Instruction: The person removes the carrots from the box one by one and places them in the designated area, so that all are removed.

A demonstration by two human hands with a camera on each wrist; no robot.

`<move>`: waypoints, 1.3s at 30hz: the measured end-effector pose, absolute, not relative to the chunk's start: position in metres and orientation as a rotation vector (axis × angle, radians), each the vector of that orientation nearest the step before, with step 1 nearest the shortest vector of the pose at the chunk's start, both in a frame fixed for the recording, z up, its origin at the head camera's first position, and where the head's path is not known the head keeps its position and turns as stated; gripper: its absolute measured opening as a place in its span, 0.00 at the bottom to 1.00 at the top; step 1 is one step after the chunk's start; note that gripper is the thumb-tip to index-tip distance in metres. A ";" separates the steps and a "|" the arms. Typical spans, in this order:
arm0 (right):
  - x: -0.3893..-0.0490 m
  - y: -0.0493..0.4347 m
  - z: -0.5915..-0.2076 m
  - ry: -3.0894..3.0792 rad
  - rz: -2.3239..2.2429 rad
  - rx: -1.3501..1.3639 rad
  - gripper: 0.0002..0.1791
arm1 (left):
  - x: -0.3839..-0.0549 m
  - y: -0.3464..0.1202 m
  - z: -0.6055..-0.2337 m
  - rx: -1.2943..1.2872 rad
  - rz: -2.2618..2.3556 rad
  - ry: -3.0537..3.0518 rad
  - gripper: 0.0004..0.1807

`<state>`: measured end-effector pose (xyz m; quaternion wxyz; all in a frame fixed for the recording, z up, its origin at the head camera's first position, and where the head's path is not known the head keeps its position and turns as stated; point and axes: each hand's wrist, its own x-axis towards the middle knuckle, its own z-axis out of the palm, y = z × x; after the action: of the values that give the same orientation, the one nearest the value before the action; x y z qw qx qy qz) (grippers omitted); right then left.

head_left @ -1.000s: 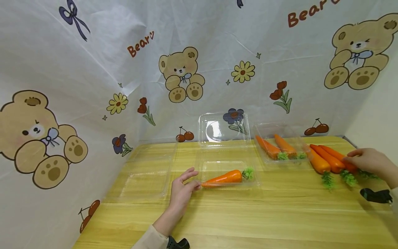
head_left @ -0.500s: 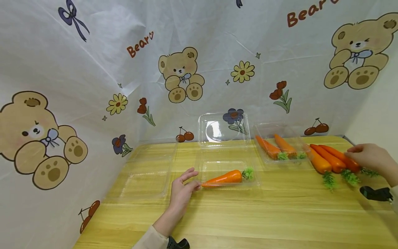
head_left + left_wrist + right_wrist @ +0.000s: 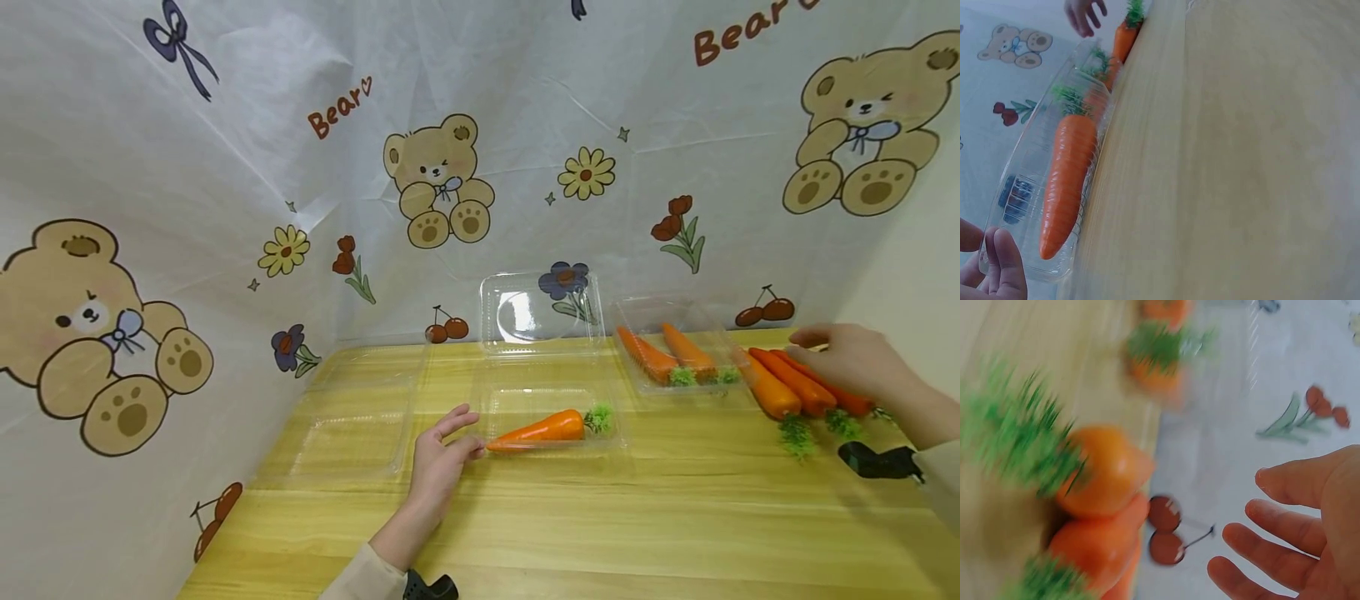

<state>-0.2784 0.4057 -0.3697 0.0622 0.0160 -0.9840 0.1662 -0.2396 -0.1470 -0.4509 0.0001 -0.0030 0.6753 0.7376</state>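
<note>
My left hand (image 3: 438, 462) pinches the near left corner of a clear plastic clamshell box (image 3: 491, 400), its rim between thumb and fingers in the left wrist view. One orange carrot (image 3: 543, 429) with green leaves lies in that box, whose lid (image 3: 540, 312) stands raised behind. My right hand (image 3: 862, 362) hovers over loose carrots (image 3: 795, 387) at the right of the table, partly hiding the rightmost one. In the right wrist view, the fingers (image 3: 1288, 522) are spread and hold nothing; the carrots (image 3: 1100, 481) lie apart from them, blurred.
Another clear box (image 3: 630, 379) with two carrots stands between the middle box and the loose carrots. At the left is a third clear box (image 3: 348, 450), open. A white bear-print cloth (image 3: 517, 225) hangs behind the wooden table (image 3: 600, 525).
My right hand has moved left and slightly up, away from the rightmost carrot's leafy end. That carrot had shifted slightly right and down earlier. My left hand has stayed on the box.
</note>
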 end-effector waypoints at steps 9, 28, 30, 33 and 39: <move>-0.278 0.362 -0.353 -2.965 0.582 0.179 0.30 | -0.240 -0.147 -0.451 -0.033 2.314 2.113 0.24; -0.282 0.286 -0.334 -2.977 0.743 0.364 0.28 | -0.239 -0.149 -0.449 -0.013 2.317 2.114 0.24; -0.284 0.280 -0.336 -2.979 0.781 0.382 0.27 | -0.239 -0.149 -0.448 -0.019 2.323 2.112 0.24; -0.286 0.273 -0.340 -2.975 0.840 0.418 0.26 | -0.239 -0.149 -0.448 -0.018 2.324 2.111 0.24; -0.290 0.256 -0.345 -2.937 0.907 0.554 0.21 | -0.240 -0.148 -0.450 -0.017 2.315 2.108 0.24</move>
<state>-0.2895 0.2557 -0.3449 0.0089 0.1772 -0.9403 0.2904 -0.2397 -0.1478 -0.4504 0.0055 -0.0054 0.6732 0.7394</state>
